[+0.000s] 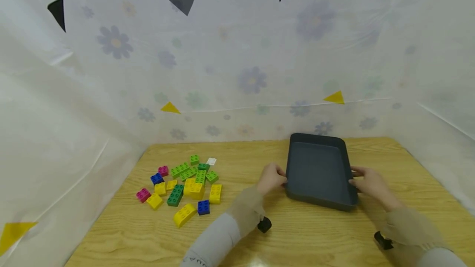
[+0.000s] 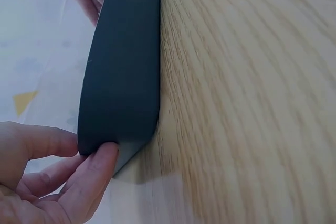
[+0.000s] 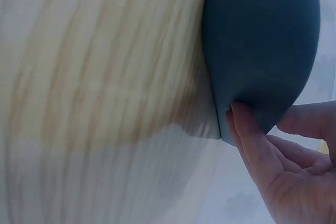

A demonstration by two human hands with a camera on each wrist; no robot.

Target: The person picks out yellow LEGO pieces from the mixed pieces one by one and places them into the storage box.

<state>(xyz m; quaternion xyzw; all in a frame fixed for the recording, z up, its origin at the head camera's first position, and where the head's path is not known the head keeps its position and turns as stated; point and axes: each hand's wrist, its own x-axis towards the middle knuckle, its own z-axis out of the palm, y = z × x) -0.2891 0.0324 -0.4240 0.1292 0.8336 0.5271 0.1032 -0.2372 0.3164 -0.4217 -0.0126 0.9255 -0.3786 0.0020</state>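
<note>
A dark grey rectangular tray (image 1: 319, 172) stands on the right part of the wooden table, its inside bare. My left hand (image 1: 272, 179) pinches its left side wall. In the left wrist view, the thumb of the left hand (image 2: 47, 177) is at the rim and the fingers lie against the outer wall of the tray (image 2: 123, 66). On the opposite side, my right hand (image 1: 371, 182) holds the right wall. The right wrist view shows the fingers of that hand (image 3: 299, 177) against the outside of the tray (image 3: 262, 40), with the thumb at its rim.
Left of the tray lie several toy building bricks, including a yellow brick (image 1: 184, 215), a blue brick (image 1: 203, 207), a dark green brick (image 1: 175, 195) and a pink brick (image 1: 143, 195). A small white square (image 1: 211, 161) is behind them. A flowered curtain (image 1: 230, 73) surrounds the table (image 1: 297, 238).
</note>
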